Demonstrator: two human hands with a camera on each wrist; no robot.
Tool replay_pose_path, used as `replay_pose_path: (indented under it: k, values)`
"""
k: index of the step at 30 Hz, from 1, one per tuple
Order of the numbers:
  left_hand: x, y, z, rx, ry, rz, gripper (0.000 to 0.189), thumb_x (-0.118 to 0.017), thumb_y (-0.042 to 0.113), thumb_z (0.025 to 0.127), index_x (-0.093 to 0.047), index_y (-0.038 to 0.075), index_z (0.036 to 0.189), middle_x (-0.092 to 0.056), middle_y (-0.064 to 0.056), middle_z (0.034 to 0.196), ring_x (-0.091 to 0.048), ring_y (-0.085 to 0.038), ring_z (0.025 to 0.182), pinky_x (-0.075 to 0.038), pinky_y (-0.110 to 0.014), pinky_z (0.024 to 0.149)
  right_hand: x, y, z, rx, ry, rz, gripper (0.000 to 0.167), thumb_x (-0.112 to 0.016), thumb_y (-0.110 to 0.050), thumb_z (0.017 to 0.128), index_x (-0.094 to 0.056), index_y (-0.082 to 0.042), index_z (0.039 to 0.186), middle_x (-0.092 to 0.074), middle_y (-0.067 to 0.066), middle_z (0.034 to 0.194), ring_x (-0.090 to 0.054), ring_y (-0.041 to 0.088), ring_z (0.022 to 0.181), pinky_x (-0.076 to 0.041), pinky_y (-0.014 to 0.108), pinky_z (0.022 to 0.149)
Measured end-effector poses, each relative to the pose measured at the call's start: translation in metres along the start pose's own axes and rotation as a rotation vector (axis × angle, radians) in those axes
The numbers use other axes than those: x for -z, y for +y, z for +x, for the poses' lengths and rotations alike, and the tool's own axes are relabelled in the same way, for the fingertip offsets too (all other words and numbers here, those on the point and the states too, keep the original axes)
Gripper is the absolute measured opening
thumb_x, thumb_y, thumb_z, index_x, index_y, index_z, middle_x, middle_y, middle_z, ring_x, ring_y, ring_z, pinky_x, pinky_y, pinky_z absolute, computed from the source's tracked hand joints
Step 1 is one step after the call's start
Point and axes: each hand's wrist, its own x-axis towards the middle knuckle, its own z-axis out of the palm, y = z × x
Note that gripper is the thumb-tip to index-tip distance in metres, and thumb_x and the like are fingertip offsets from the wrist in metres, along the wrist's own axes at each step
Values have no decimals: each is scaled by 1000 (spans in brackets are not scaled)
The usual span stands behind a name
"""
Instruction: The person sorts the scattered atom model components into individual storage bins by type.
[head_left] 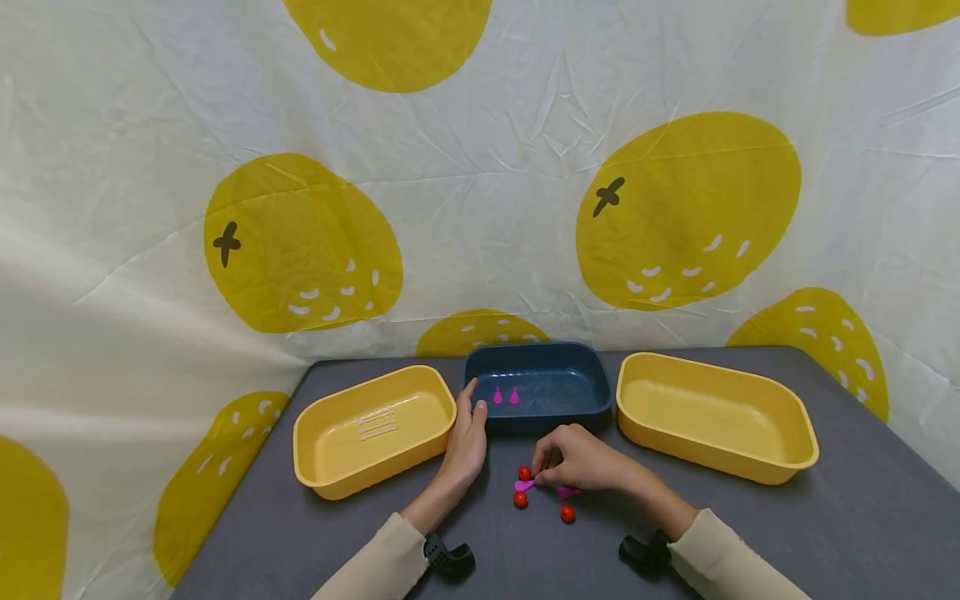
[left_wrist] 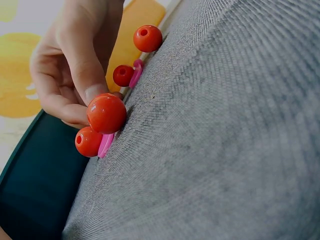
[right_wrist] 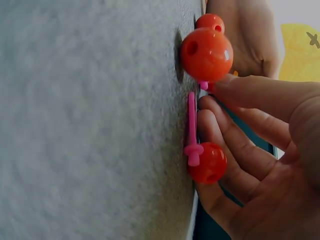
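Observation:
My right hand (head_left: pixel 581 458) is low over the table, thumb and forefinger pinching the narrow end of a pink teardrop-shaped plastic piece (head_left: pixel 524 486). Red beads with holes lie around it: one bead (head_left: pixel 524 472) behind the piece, another (head_left: pixel 521 500) in front, a third (head_left: pixel 567 514) nearer me. A second pink piece (right_wrist: pixel 192 125), with a stem and collar, lies under the right hand beside a red bead (right_wrist: pixel 207 164). My left hand (head_left: pixel 467 442) has its fingers extended along the left end of the dark blue tray (head_left: pixel 536 423), its thumb at the rim.
Two pink teardrop pieces (head_left: pixel 506 396) lie inside the blue tray. On the left stands a yellow tray (head_left: pixel 318 467) with several thin pale sticks (head_left: pixel 377 423) in it; another yellow tray (head_left: pixel 712 450) stands on the right. A patterned cloth (head_left: pixel 480 208) hangs behind the table.

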Motion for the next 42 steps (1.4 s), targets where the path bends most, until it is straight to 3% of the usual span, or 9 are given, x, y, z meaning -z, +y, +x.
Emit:
replay_pose_path:
  k: [42]
  values:
    - [-1,-3,0,-9,1,13,55,-33,43,113,-24,26,164,-24,-2,172,-23,-30,159,-16,-61,128,-10,2,1,-8,53,-54,6,-85,-13,84,-79,-15,84,-70,-10,74,-59,0,64,-52,20,60]
